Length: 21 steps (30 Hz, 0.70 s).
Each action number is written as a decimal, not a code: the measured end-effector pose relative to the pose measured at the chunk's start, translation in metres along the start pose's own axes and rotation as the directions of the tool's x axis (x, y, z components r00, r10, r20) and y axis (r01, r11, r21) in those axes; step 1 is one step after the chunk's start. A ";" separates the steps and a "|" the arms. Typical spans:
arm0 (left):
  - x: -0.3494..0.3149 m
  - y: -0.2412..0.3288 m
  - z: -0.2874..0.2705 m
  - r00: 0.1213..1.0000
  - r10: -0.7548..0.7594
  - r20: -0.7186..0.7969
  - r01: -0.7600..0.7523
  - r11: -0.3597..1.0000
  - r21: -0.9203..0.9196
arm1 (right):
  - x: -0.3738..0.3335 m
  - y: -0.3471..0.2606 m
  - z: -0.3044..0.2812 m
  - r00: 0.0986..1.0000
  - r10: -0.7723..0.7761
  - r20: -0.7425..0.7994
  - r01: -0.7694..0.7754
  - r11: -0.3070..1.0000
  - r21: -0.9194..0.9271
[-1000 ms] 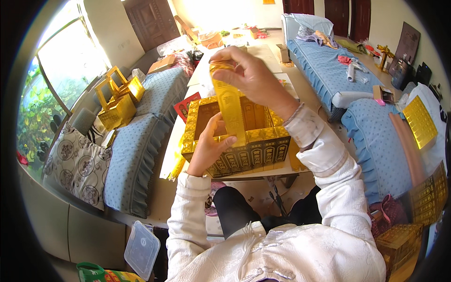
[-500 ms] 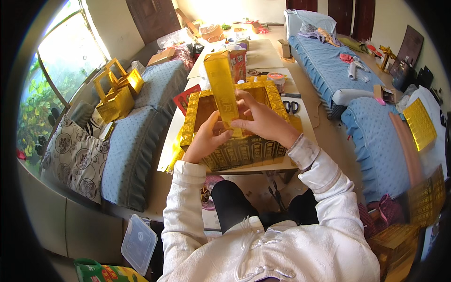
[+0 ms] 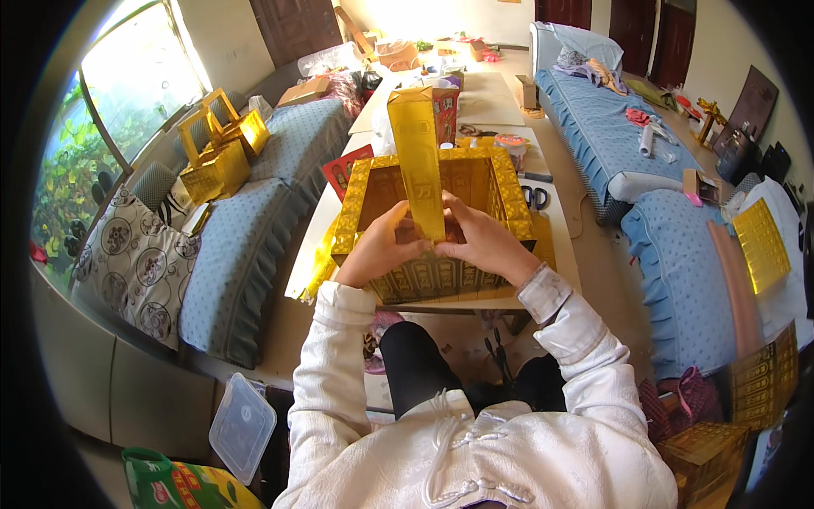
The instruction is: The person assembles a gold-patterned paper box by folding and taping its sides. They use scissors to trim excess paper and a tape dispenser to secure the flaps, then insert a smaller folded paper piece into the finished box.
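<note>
A tall, narrow gold paper column (image 3: 417, 161) stands nearly upright at the near side of an open gold box (image 3: 517, 204). My left hand (image 3: 386, 246) is curled against the column's lower left edge. On the opposite edge, my right hand (image 3: 485, 242) grips the lower end, its thumb almost meeting the left thumb. The column's bottom is partly hidden by my fingers. Embossed panels line the box's front wall, below my wrists.
The box rests on a long table (image 3: 555, 170) with scissors (image 3: 534, 197), a red card (image 3: 341, 172) and a lidded jar (image 3: 511, 146). Blue-covered sofas (image 3: 240, 263) flank it. Gold baskets (image 3: 216, 172) sit on the left one, a gold sheet (image 3: 761, 246) at right.
The column has come more upright. My right hand has slid down its side to the lower end, and my left hand has closed in around the base.
</note>
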State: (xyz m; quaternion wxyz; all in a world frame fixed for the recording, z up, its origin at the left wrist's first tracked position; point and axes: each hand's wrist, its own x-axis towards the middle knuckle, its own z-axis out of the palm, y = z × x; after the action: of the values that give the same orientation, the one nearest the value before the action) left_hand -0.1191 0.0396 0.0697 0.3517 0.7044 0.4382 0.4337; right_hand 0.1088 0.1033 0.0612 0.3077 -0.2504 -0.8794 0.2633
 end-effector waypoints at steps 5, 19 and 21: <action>0.003 0.007 -0.002 0.999 -0.043 0.000 0.042 0.994 0.102 | 0.006 0.004 -0.004 0.999 0.011 0.033 -0.013 0.998 0.056; 0.001 0.006 -0.006 0.998 -0.065 0.013 0.066 0.995 -0.081 | 0.005 0.009 -0.003 1.000 -0.016 -0.010 0.018 0.972 0.233; -0.001 0.007 -0.012 0.988 -0.153 -0.002 0.151 0.978 -0.147 | 0.005 0.007 -0.004 1.000 -0.001 0.001 0.001 0.972 0.236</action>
State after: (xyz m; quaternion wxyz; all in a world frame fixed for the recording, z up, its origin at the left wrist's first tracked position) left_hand -0.1287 0.0372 0.0797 0.4315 0.6384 0.4600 0.4411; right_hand 0.1103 0.1128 0.0619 0.3348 -0.2114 -0.8421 0.3661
